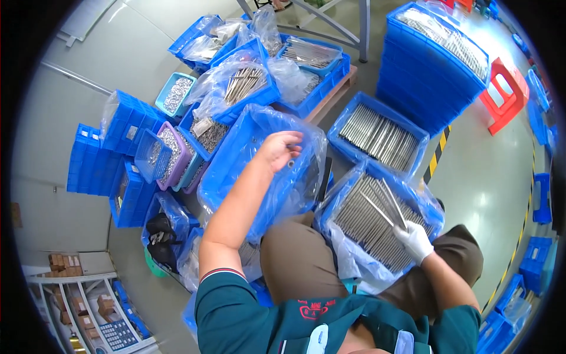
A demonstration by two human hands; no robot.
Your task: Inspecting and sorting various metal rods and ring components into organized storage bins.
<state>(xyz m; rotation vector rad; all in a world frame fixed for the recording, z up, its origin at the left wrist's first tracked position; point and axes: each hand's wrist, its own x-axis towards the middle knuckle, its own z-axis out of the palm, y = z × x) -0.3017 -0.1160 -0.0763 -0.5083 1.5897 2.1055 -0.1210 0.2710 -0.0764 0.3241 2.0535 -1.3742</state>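
Note:
My left hand [282,151], bare, hangs over a large blue bin [231,162] lined with clear plastic. Its fingers are curled in, and whatever they hold, if anything, is too small to name. A few small ring-like bits lie on the liner below. My right hand [414,241], in a white glove, is closed round the near ends of several slim metal rods [383,203]. These rods fan out over a plastic-lined blue crate [435,219], where many similar rods [368,230] lie side by side.
Beyond the right crate stands another blue crate of rods [377,134], near a tall blue crate stack [413,76]. Small baskets of metal parts [177,94] and blue bins [132,127] crowd the left. A red plastic stand [506,97] is at far right. Metal table legs [364,29] rise behind.

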